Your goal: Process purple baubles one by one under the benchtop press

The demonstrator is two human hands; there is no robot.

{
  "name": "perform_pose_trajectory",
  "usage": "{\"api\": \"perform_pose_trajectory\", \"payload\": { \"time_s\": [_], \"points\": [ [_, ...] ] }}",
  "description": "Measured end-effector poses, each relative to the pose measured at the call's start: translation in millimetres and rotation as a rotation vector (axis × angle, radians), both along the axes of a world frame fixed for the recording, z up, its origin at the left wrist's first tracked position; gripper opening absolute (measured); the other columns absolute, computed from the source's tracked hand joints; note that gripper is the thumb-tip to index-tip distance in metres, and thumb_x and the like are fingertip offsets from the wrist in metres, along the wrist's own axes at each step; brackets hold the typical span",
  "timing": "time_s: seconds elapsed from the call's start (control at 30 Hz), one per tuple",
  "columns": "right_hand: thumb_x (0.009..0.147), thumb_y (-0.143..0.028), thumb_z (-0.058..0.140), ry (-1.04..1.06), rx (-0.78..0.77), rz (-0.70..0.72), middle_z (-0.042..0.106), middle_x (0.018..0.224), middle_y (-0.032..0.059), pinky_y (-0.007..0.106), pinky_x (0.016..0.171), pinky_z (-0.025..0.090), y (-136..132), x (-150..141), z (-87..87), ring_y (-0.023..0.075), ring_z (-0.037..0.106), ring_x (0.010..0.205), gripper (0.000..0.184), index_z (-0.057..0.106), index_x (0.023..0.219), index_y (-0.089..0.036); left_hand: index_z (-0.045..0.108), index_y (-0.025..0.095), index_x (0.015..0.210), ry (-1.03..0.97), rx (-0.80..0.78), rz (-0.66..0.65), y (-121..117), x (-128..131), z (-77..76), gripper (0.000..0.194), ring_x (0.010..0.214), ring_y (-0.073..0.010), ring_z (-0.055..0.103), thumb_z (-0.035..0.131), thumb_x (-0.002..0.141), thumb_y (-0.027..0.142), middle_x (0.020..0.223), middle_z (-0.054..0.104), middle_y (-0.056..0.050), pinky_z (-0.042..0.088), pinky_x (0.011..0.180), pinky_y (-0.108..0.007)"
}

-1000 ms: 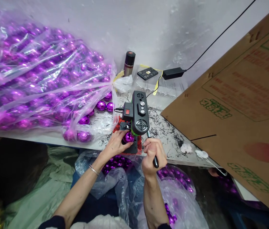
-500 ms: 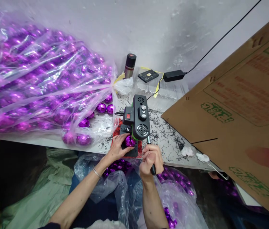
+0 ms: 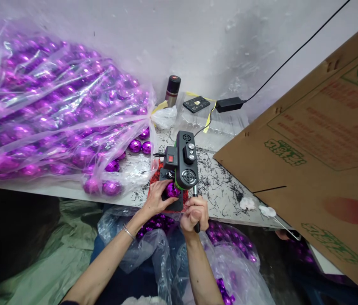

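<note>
A shiny purple faceted ball [image 3: 173, 190] sits on the base of a small black bench machine [image 3: 185, 161] with a red switch and round vents. My left hand [image 3: 157, 197] grips the ball between thumb and fingers, a bracelet on its wrist. Below the machine's front end, my right hand [image 3: 195, 214] is closed around the black grip of a metal lever handle [image 3: 196, 226]. The ball's far side is hidden under the machine. A red mat [image 3: 154, 175] lies beneath the base.
Left stands a big clear bag [image 3: 54, 106] of purple balls, with loose balls [image 3: 134, 145] beside it. A cardboard box [image 3: 293, 161] leans in from the right. Behind are a dark bottle [image 3: 173, 90], a phone-like black slab [image 3: 196, 104] and a power adapter [image 3: 229, 104]. Black clippings litter the table [image 3: 210, 199].
My right hand has swung the lever handle a little to the left. My left hand stays on the ball. The view has shifted slightly.
</note>
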State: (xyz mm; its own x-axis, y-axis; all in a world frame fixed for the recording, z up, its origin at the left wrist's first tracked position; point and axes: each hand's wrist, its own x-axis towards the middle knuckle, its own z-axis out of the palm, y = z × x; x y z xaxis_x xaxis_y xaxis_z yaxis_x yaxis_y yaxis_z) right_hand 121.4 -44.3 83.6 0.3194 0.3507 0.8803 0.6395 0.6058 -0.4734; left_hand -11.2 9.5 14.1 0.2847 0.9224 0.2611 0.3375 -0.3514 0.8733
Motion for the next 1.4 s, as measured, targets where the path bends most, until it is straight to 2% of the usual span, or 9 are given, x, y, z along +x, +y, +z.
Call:
{"api": "perform_pose_trajectory", "payload": {
  "time_s": [0.5,0.8,0.9,1.0,1.1,1.2,1.3,1.33,1.4],
  "points": [
    [0.117,-0.033,0.041,0.125,0.010,0.051,0.054,0.073,-0.0048,0.034,0.068,0.052,5,0,-14.4,0.0126,0.058,0.060,0.048,0.049,0.070,-0.024,0.074,0.024,0.137,0.014,0.024,-0.009,4,4,-3.0,0.060,0.130,-0.0386,0.071,0.090,0.086,0.050,0.135,0.079,-0.015,0.051,0.115,-0.057],
    [0.116,-0.035,0.046,0.084,0.022,0.065,0.058,0.073,-0.0049,0.032,0.067,0.053,7,2,-15.7,0.0115,0.060,0.059,0.050,0.050,0.068,-0.022,0.071,0.022,0.142,0.018,0.023,-0.035,6,6,-6.6,0.063,0.134,-0.0394,0.070,0.090,0.088,0.050,0.140,0.077,-0.017,0.050,0.117,-0.059],
    [0.116,-0.034,0.045,0.087,0.014,0.060,0.057,0.072,-0.0047,0.031,0.065,0.051,5,2,-6.5,0.0116,0.057,0.058,0.051,0.050,0.066,-0.022,0.070,0.023,0.142,0.021,0.032,-0.035,9,8,-6.7,0.062,0.134,-0.0396,0.070,0.089,0.089,0.049,0.140,0.077,-0.017,0.051,0.117,-0.059],
    [0.113,-0.024,0.047,0.129,-0.030,0.067,0.054,0.068,-0.0043,0.029,0.058,0.043,1,5,18.4,0.0126,0.055,0.060,0.047,0.050,0.067,-0.023,0.067,0.021,0.145,0.025,0.069,-0.046,4,7,-10.5,0.062,0.133,-0.0401,0.072,0.088,0.091,0.045,0.141,0.076,-0.019,0.055,0.116,-0.060],
    [0.112,-0.021,0.052,0.152,-0.161,0.089,0.055,0.067,-0.0038,0.029,0.058,0.041,-4,10,45.6,0.0134,0.057,0.063,0.042,0.054,0.070,-0.022,0.059,0.021,0.153,0.043,0.169,-0.069,-21,-4,-19.8,0.063,0.140,-0.0389,0.070,0.083,0.097,0.038,0.149,0.072,-0.020,0.056,0.118,-0.061],
    [0.113,-0.021,0.052,0.105,-0.173,0.102,0.057,0.067,-0.0032,0.029,0.059,0.040,-8,11,52.9,0.0125,0.057,0.063,0.043,0.055,0.069,-0.022,0.051,0.023,0.162,0.120,0.282,-0.092,-52,-24,-24.1,0.076,0.147,-0.0398,0.065,0.082,0.097,0.046,0.158,0.065,-0.022,0.053,0.123,-0.065],
    [0.113,-0.021,0.049,0.075,-0.156,0.101,0.060,0.069,-0.0023,0.029,0.062,0.043,-10,9,39.9,0.0128,0.060,0.067,0.044,0.055,0.070,-0.022,0.051,0.021,0.163,0.164,0.357,-0.056,-48,-46,-7.8,0.091,0.145,-0.0418,0.066,0.084,0.091,0.066,0.159,0.065,-0.023,0.058,0.119,-0.063],
    [0.113,-0.021,0.050,0.077,-0.149,0.096,0.060,0.070,-0.0020,0.029,0.063,0.044,-10,8,34.4,0.0132,0.061,0.068,0.043,0.055,0.070,-0.023,0.053,0.021,0.161,0.173,0.376,-0.013,-34,-53,2.9,0.082,0.143,-0.0400,0.067,0.079,0.096,0.064,0.157,0.067,-0.022,0.059,0.118,-0.060],
    [0.113,-0.021,0.050,0.084,-0.137,0.088,0.061,0.072,-0.0017,0.030,0.063,0.044,-10,7,25.9,0.0136,0.061,0.068,0.042,0.056,0.071,-0.023,0.061,0.022,0.153,0.236,0.407,0.129,13,-61,28.9,0.044,0.139,-0.0344,0.069,0.058,0.111,0.037,0.149,0.072,-0.017,0.058,0.118,-0.057]
  ]
}}
